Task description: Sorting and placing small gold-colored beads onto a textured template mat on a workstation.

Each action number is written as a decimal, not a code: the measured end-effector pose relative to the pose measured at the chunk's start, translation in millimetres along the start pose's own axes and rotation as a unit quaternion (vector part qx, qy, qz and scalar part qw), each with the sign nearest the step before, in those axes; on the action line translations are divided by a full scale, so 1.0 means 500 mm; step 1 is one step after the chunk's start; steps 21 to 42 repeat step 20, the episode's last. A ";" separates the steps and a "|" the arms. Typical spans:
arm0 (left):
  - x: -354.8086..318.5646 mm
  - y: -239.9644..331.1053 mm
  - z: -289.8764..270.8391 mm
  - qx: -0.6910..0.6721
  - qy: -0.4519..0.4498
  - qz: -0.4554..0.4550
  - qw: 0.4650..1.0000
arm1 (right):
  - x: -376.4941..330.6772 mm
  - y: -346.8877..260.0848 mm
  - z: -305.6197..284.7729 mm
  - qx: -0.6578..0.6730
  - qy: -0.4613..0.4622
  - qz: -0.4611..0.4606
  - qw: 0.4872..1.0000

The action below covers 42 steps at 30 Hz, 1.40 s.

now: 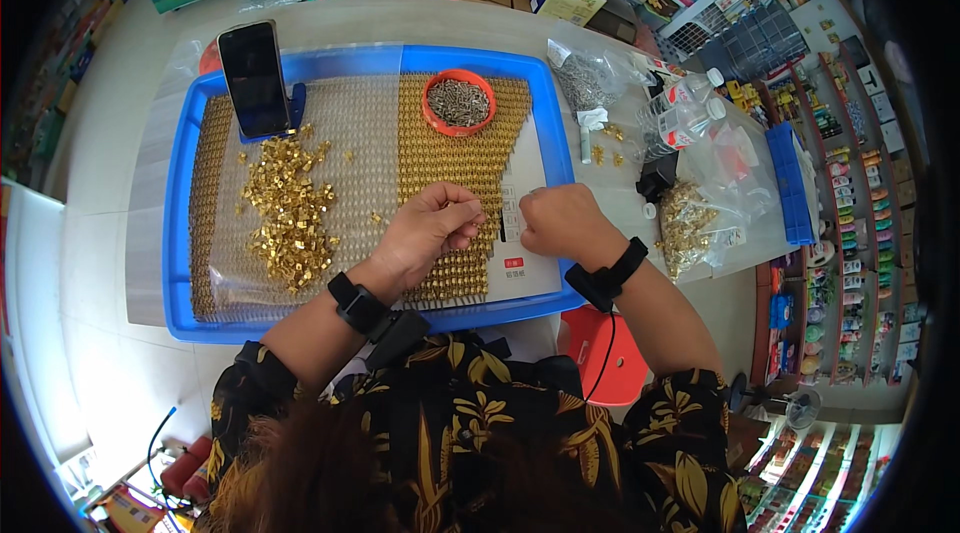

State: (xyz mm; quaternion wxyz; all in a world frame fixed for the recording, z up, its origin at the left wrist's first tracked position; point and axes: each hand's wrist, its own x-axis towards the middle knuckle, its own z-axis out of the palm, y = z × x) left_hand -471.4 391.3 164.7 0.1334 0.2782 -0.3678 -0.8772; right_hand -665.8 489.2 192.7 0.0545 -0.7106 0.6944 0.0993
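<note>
Over the right part of a blue tray [290, 330], my left hand [432, 233] is closed, thumb and fingertips pinched together; whatever they hold is too small to make out. Just to its right my right hand [565, 223] is curled into a fist, its fingertips hidden. The two hands are close but apart. Beneath and beside them, small gold pieces [440, 158] stand in tight rows, ending in a slanted edge at a white printed sheet [530, 278]. A loose heap of gold pieces [290, 213] lies on a clear textured sheet [365, 133]. An orange bowl [430, 118] holds small silvery metal pins [459, 103].
A dark-screened phone [255, 78] leans on a blue stand at the tray's left. To the right are plastic bottles [685, 123], a bag of gold pieces [688, 218], a bag of silvery parts [585, 81] and a blue bin [790, 183]. A red stool [610, 363] stands below.
</note>
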 end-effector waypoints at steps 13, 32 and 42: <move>0.009 -0.014 -0.006 0.007 -0.028 -0.017 0.999 | -0.033 -0.041 -0.028 0.492 0.088 0.045 0.865; 0.011 -0.022 -0.013 0.069 -0.076 -0.051 0.993 | -0.032 -0.081 -0.010 0.569 0.091 0.089 0.812; 0.011 -0.022 -0.013 0.069 -0.076 -0.051 0.993 | -0.032 -0.081 -0.010 0.569 0.091 0.089 0.812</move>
